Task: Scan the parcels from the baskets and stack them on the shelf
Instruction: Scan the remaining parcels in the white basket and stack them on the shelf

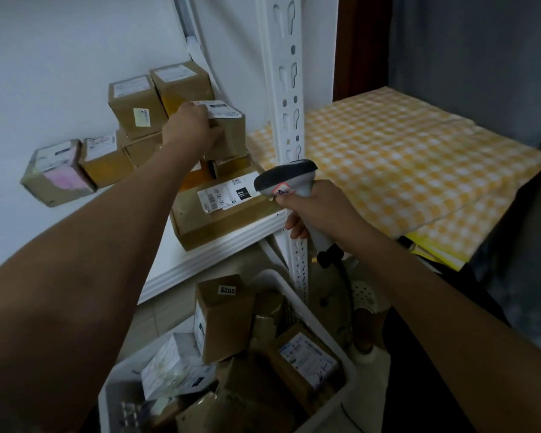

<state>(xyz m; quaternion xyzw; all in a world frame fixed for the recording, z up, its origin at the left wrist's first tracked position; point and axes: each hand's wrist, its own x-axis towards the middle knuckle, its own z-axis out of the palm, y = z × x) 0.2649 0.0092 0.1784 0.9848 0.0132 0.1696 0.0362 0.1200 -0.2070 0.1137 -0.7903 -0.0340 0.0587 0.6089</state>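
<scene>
Head view: left hand (191, 126) grips a small parcel (227, 129) atop the shelf (219, 245) stack; right hand (313, 207) holds the scanner (286, 179), basket (322, 332) below it. Risk, I'd say: set off-centre, that parcel tips off the boxes beneath the hand.

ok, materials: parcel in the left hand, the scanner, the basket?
Parcel: matte brown cardboard with a white paper label, probably taped. Scanner: smooth moulded plastic, light grey body and dark head, by its even sheen. Basket: white, thick rounded rim, likely plastic.
</scene>
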